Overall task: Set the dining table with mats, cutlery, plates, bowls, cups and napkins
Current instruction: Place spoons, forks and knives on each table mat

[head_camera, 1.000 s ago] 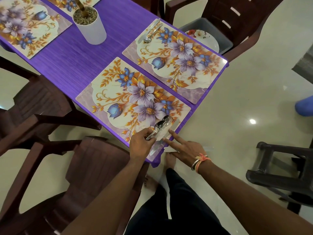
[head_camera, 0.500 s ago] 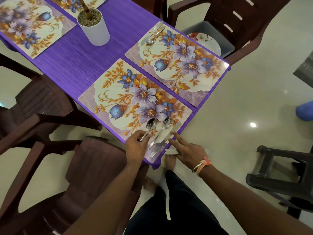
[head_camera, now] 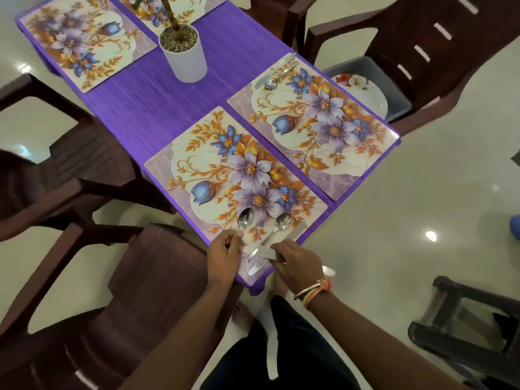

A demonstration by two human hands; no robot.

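Floral placemats lie on the purple table [head_camera: 135, 108]. On the near mat [head_camera: 225, 175] two spoons and a knife lie at its near end. My left hand [head_camera: 225, 250] pinches the handle of the left spoon [head_camera: 245, 218], whose bowl points away from me. The second spoon [head_camera: 282, 221] lies beside it, and the knife [head_camera: 295, 231] lies slanted at the mat's right edge. My right hand [head_camera: 299, 261] has its fingertips curled onto the knife's middle. The far mat [head_camera: 312, 122] carries a spoon and knife [head_camera: 274, 77] at its far end.
A white plant pot [head_camera: 184, 56] stands mid-table. A third mat [head_camera: 81, 43] lies far left. White plates [head_camera: 365, 91] sit in a grey tub [head_camera: 399, 97] on the far right chair. Brown chairs [head_camera: 118, 291] surround the table; a dark stool [head_camera: 464, 319] stands on the floor at right.
My left hand slid one spoon to the left, apart from the other. My right hand's straight fingers curled onto the knife. The camera moved closer.
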